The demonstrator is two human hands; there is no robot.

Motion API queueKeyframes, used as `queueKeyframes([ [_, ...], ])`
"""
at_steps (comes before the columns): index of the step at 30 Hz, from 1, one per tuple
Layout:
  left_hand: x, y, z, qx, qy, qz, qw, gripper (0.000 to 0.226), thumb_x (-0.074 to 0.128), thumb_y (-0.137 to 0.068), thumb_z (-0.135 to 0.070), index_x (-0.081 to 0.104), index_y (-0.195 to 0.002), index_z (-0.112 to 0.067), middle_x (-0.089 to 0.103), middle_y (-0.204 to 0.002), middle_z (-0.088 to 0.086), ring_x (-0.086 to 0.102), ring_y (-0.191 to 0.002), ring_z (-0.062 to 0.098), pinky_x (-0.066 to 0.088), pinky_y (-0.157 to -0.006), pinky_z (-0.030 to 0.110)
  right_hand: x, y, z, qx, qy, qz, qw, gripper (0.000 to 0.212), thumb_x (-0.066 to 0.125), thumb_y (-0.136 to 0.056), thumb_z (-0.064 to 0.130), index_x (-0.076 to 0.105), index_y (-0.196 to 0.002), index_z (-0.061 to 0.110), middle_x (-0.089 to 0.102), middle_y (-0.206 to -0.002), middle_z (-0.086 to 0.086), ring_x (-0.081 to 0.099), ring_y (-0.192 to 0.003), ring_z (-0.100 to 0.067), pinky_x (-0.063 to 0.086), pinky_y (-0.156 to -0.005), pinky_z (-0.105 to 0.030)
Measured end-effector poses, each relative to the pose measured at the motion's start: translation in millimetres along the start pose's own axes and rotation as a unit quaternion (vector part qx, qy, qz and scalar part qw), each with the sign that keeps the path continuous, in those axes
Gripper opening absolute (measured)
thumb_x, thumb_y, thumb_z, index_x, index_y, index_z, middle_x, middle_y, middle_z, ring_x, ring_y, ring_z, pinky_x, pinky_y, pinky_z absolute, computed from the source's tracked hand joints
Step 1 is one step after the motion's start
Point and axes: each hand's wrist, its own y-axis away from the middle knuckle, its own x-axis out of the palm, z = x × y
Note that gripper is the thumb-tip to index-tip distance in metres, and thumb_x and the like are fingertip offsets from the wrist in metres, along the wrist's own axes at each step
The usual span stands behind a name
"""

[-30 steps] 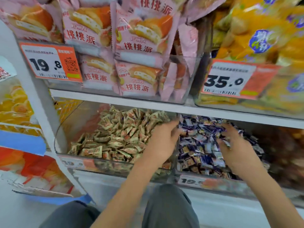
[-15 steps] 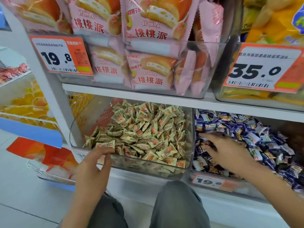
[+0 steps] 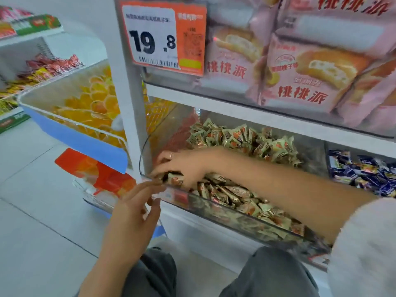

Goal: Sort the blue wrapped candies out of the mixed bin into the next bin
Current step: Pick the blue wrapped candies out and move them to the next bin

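Observation:
The clear mixed bin (image 3: 216,209) on the lower shelf is heaped with green-beige wrapped candies (image 3: 246,140). To its right, the neighbouring bin (image 3: 327,159) holds blue wrapped candies (image 3: 364,172). My right hand (image 3: 184,166) reaches across the mixed bin to its front left corner. Its fingers curl down into the pile around a dark wrapper, with a beige candy beside it. My left hand (image 3: 137,209) is outside the bin with fingers spread and nothing in them. Its fingertips touch the front left rim.
Pink cake packs (image 3: 300,82) fill the shelf above, behind an orange 19.8 price tag (image 3: 162,37). A white upright post (image 3: 126,99) stands left of the bin. Beyond it is a tray of orange sweets (image 3: 90,103). My grey-trousered knees (image 3: 158,273) are below.
My right hand left the blue candy bin and crossed to the mixed bin's front left corner. The view swung left. My left hand stayed by that bin's front rim.

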Motion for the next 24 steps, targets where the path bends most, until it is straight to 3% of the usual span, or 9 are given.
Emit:
queueKeyframes([
  [2,-3,-2,4,0.0,-0.004,0.013,1.0,0.036,0.06,-0.085,-0.004,0.063,-0.105,-0.034,0.053,-0.112,-0.029,0.056,-0.08,0.007,0.047,-0.064,0.017,4,-16,-2,0.003,0.087,0.035,0.996,0.076,0.062,-0.084,0.023,0.021,-0.145,0.04,0.023,-0.145,-0.004,0.031,-0.122,-0.031,0.037,-0.087,-0.037],
  [5,-7,-4,8,-0.006,-0.002,0.041,0.999,0.043,0.059,-0.086,-0.006,0.055,-0.103,-0.045,0.05,-0.116,-0.032,0.057,-0.085,0.009,0.046,-0.066,0.016,7,-16,-17,-0.003,0.128,0.018,0.992,0.068,0.062,-0.086,0.021,0.029,-0.143,0.036,0.035,-0.139,-0.006,0.038,-0.116,-0.028,0.031,-0.078,-0.028],
  [10,-8,-4,7,-0.012,0.02,0.056,0.998,0.044,0.06,-0.085,-0.007,0.051,-0.101,-0.047,0.047,-0.115,-0.034,0.057,-0.086,0.005,0.044,-0.07,0.007,-14,16,-78,0.076,0.077,-0.044,0.993,0.052,0.057,-0.085,0.004,0.052,-0.131,0.028,0.042,-0.133,-0.004,0.044,-0.115,-0.022,0.025,-0.076,-0.02],
  [13,-6,-5,6,-0.016,0.016,0.055,0.998,0.043,0.061,-0.085,-0.01,0.048,-0.101,-0.048,0.05,-0.109,-0.031,0.056,-0.088,0.001,0.047,-0.066,0.009,-15,32,-97,0.12,0.098,-0.012,0.988,0.051,0.054,-0.083,0.003,0.056,-0.123,0.036,0.046,-0.133,-0.001,0.038,-0.108,-0.018,0.026,-0.077,-0.024],
  [16,-2,-5,4,-0.026,0.018,0.042,0.999,0.041,0.059,-0.086,-0.015,0.046,-0.108,-0.047,0.052,-0.096,-0.028,0.055,-0.089,0.0,0.043,-0.064,0.011,-20,39,-87,0.131,0.023,0.004,0.991,0.06,0.056,-0.079,0.002,0.052,-0.127,0.036,0.042,-0.139,0.004,0.036,-0.123,-0.018,0.026,-0.088,-0.025],
  [20,1,-6,4,-0.031,0.013,0.043,0.998,0.037,0.058,-0.087,-0.017,0.048,-0.112,-0.042,0.051,-0.096,-0.027,0.055,-0.088,-0.001,0.043,-0.063,0.013,-29,24,-47,0.042,-0.024,-0.062,0.997,0.059,0.062,-0.076,0.011,0.049,-0.129,0.035,0.047,-0.134,0.011,0.032,-0.125,-0.013,0.027,-0.107,-0.038],
  [24,1,-5,5,-0.039,0.017,0.047,0.998,0.039,0.058,-0.087,-0.015,0.05,-0.112,-0.044,0.05,-0.102,-0.032,0.056,-0.087,-0.001,0.044,-0.063,0.012,7,-15,-19,-0.049,0.032,0.047,0.997,0.068,0.069,-0.075,0.034,0.041,-0.137,0.035,0.047,-0.131,0.009,0.037,-0.121,-0.017,0.038,-0.101,-0.041],
])
